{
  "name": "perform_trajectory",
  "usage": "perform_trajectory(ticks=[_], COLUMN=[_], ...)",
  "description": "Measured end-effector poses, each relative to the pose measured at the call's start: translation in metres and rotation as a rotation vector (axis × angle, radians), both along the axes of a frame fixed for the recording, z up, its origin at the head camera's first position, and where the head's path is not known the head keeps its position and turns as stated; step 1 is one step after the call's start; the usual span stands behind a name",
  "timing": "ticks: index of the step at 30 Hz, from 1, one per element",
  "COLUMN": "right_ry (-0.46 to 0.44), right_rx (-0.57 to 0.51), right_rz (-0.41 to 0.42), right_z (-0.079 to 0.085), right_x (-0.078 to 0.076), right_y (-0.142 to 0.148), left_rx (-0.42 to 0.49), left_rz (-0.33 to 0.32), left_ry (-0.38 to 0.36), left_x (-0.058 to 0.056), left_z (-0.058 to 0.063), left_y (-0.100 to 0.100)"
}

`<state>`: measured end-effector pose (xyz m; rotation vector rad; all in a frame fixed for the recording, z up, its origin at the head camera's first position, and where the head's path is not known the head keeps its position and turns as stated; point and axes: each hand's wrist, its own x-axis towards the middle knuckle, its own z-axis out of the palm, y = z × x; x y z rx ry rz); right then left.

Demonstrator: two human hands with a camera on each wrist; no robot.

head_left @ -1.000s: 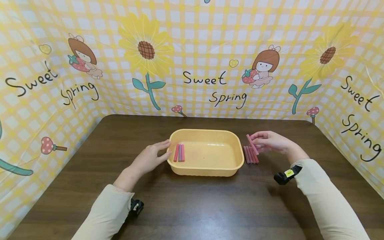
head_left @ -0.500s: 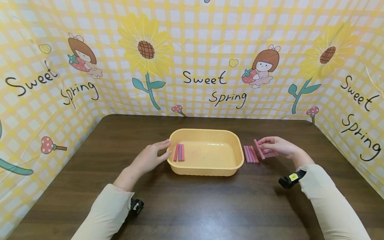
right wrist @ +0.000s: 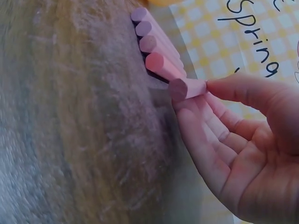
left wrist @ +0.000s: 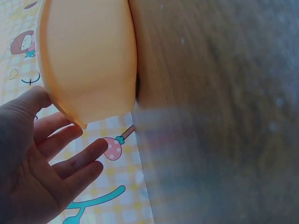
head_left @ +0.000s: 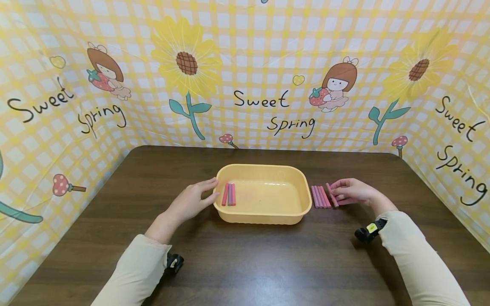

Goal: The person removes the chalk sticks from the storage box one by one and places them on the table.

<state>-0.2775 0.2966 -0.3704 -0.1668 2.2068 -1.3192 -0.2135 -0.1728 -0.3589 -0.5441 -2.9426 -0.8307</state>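
A yellow plastic basin (head_left: 264,218) stands mid-table, with 3 chalk sticks (head_left: 229,194) in pink and purple lying side by side at its left end. My left hand (head_left: 194,199) touches the basin's left end, its thumb and fingers spread along the rim. Right of the basin, several pink and purple chalk sticks (head_left: 320,196) lie in a row on the table. Just beyond that row, my right hand (head_left: 354,191) pinches a pink chalk stick (right wrist: 187,88) between thumb and fingers. The held stick slants slightly, low over the tabletop, its near end close to the row.
The dark wooden table (head_left: 245,263) ends at a yellow checked cloth (head_left: 252,68) that rises at the back and both sides. A black wrist camera (head_left: 370,230) sits at the right cuff, and another camera (head_left: 175,263) at the left.
My right hand has moved the pinched chalk stick from above the row to the right of it, then lowered it toward the table. The left hand and the basin have stayed put.
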Motion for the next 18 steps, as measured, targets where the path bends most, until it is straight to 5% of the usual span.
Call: perform_trajectory(ticks=[11, 18], right_ry=[0.010, 0.027], right_rx=[0.050, 0.005], right_rz=[-0.023, 0.034], right_z=[-0.0032, -0.0032], right_x=[-0.0022, -0.0042], right_y=[-0.0063, -0.0028], left_rx=[-0.003, -0.005], left_rz=[-0.008, -0.006], left_ry=[0.021, 0.011], left_x=[-0.0002, -0.0005], left_z=[-0.0002, -0.0002], left_y=[0.0002, 0.0003])
